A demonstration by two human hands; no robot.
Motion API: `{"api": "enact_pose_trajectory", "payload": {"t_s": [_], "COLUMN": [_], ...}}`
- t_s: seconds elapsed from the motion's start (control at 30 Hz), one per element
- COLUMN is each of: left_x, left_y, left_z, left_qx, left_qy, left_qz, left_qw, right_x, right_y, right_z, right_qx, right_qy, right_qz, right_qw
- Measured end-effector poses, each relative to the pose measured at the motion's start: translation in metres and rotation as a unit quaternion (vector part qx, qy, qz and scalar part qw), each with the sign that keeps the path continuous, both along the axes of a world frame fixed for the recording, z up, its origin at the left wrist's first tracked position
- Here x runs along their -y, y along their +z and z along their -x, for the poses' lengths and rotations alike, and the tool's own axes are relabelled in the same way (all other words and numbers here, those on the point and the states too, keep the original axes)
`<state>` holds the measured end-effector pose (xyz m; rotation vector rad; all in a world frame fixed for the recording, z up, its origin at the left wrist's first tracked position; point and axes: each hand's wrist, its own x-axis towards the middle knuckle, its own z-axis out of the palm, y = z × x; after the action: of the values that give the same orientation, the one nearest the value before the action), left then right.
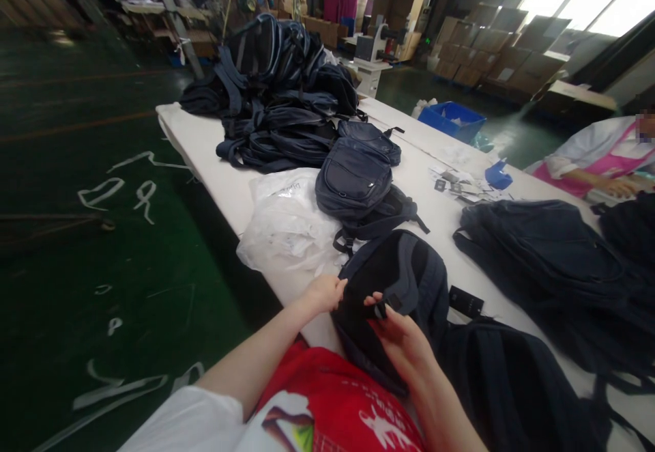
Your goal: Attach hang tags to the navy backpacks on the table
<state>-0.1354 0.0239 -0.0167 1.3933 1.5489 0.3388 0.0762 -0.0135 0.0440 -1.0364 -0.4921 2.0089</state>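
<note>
A dark navy backpack (pixel 430 274) lies in front of me at the table's near edge, its padded shoulder strap (pixel 408 267) and mesh back facing up. My left hand (pixel 326 293) is closed on the backpack's left edge. Over its lower middle is my right hand (pixel 402 336), palm turned up, with thumb and fingers closed around a small black strap end (pixel 380 310). A black hang tag (pixel 465 301) rests just right of this backpack. Another dark backpack (pixel 516 377) lies against it at the lower right.
Crumpled clear plastic bags (pixel 291 227) and a navy backpack (pixel 353 175) lie ahead on the white table (pixel 197 148). Behind them rises a backpack pile (pixel 276 90). More backpacks (pixel 542 240), loose tags (pixel 460 186) and a co-worker (pixel 593 158) are right; a blue bin (pixel 453 121) stands beyond.
</note>
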Motion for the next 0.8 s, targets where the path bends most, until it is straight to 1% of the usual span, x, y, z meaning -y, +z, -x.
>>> {"api": "enact_pose_trajectory", "payload": {"t_s": [0.03,0.07,0.1,0.13,0.17,0.2,0.27,0.3,0.33,0.37,0.43,0.5,0.57,0.67,0.8], "left_x": [0.005,0.010,0.014,0.019,0.023,0.027,0.032,0.034,0.035,0.036,0.035,0.033,0.032,0.028,0.015], "left_y": [0.004,0.006,0.007,0.006,0.005,0.004,0.001,-0.001,-0.002,-0.002,-0.002,-0.002,-0.002,-0.005,-0.016], "left_z": [-0.004,-0.008,-0.014,-0.021,-0.028,-0.035,-0.047,-0.051,-0.055,-0.057,-0.059,-0.059,-0.057,-0.055,-0.056], "left_qx": [0.042,0.092,0.154,0.224,0.296,0.366,0.490,0.519,0.532,0.534,0.525,0.517,0.508,0.484,0.458], "left_qy": [-0.029,-0.056,-0.069,-0.063,-0.033,0.017,0.143,0.199,0.244,0.275,0.303,0.302,0.287,0.263,0.250], "left_qz": [0.071,0.146,0.217,0.273,0.312,0.333,0.364,0.367,0.365,0.361,0.353,0.354,0.361,0.367,0.364], "left_qw": [0.996,0.983,0.962,0.933,0.902,0.869,0.779,0.746,0.724,0.713,0.713,0.718,0.728,0.750,0.772], "right_x": [0.003,0.005,0.007,0.008,0.010,0.011,0.013,0.015,0.017,0.019,0.023,0.026,0.028,0.028,0.030], "right_y": [0.000,0.001,0.002,0.003,0.004,0.004,0.004,0.002,0.000,-0.003,-0.009,-0.014,-0.016,-0.015,-0.017], "right_z": [0.003,0.006,0.009,0.011,0.013,0.013,0.011,0.008,0.005,0.002,-0.005,-0.010,-0.012,-0.011,-0.004], "right_qx": [-0.012,-0.022,-0.030,-0.034,-0.035,-0.032,-0.017,-0.005,0.010,0.030,0.078,0.114,0.131,0.129,0.095], "right_qy": [-0.003,-0.007,-0.013,-0.016,-0.018,-0.020,-0.025,-0.031,-0.039,-0.049,-0.072,-0.081,-0.078,-0.062,-0.016], "right_qz": [0.006,0.012,0.018,0.026,0.033,0.036,0.038,0.036,0.034,0.030,0.022,0.017,0.011,0.007,0.033], "right_qw": [1.000,1.000,0.999,0.999,0.999,0.999,0.999,0.999,0.999,0.998,0.994,0.990,0.988,0.990,0.995]}}
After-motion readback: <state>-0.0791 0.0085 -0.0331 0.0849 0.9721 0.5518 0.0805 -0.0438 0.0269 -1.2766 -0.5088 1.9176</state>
